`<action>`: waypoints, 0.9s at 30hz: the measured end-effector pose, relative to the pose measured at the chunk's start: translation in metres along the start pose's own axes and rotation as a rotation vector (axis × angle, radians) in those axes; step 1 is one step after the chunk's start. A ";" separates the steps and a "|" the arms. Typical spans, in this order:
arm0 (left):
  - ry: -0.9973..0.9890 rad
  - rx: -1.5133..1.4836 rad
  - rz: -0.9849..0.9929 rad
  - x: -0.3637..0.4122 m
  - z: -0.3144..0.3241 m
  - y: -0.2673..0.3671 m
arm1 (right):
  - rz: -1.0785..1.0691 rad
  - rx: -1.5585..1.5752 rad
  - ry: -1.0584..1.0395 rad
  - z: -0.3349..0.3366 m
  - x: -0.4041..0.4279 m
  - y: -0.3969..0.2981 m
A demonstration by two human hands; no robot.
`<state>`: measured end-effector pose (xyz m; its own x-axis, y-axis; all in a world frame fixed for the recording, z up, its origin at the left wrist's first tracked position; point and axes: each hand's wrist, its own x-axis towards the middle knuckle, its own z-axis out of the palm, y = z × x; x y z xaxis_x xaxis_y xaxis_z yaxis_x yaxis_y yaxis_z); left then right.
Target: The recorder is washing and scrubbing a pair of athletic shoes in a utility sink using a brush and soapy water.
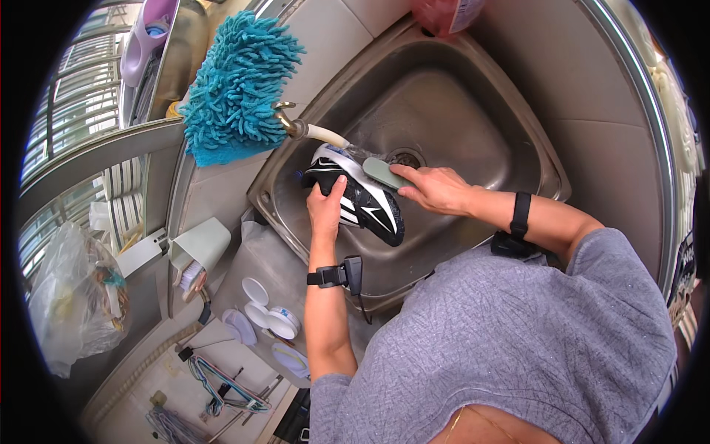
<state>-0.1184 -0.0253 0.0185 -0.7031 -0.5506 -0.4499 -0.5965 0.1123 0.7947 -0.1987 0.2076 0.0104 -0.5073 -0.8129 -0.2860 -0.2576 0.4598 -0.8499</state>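
A black-and-white sneaker point(355, 194) lies tilted over the stainless steel sink point(444, 111). My left hand point(326, 208) grips it near the heel, thumb on top. In my right hand point(435, 188) is a pale green scrub brush point(383, 172), its bristle side against the shoe's white sole edge. Water runs from a white hose point(327, 135) on the brass faucet point(291, 123) beside the shoe. The drain point(406, 158) sits just beyond the brush, partly hidden by my right hand.
A turquoise chenille mop pad point(238, 83) hangs over the faucet. A red-tinted bottle point(444, 14) stands at the sink's far corner. At left are a hanging pale green cup point(202, 241) and a plastic bag point(77, 305). An open white round container point(280, 322) and clothes hangers point(227, 388) lie lower left.
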 end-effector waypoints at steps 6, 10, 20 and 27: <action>0.001 -0.189 -0.059 -0.001 0.024 -0.015 | 0.008 -0.124 -0.049 0.013 0.035 -0.015; 0.005 -0.116 -0.121 -0.022 0.051 -0.011 | 0.171 -0.038 0.019 -0.001 0.086 -0.001; 0.103 -0.179 -0.031 -0.014 0.027 -0.014 | 0.129 -0.062 -0.119 0.011 0.056 -0.022; 0.127 -0.074 -0.075 -0.012 0.007 -0.031 | 0.064 0.012 -0.112 0.026 0.060 -0.027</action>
<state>-0.0940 -0.0166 -0.0039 -0.6003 -0.6560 -0.4575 -0.6117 0.0081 0.7910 -0.2006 0.1372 0.0044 -0.4269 -0.8172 -0.3872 -0.2175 0.5084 -0.8332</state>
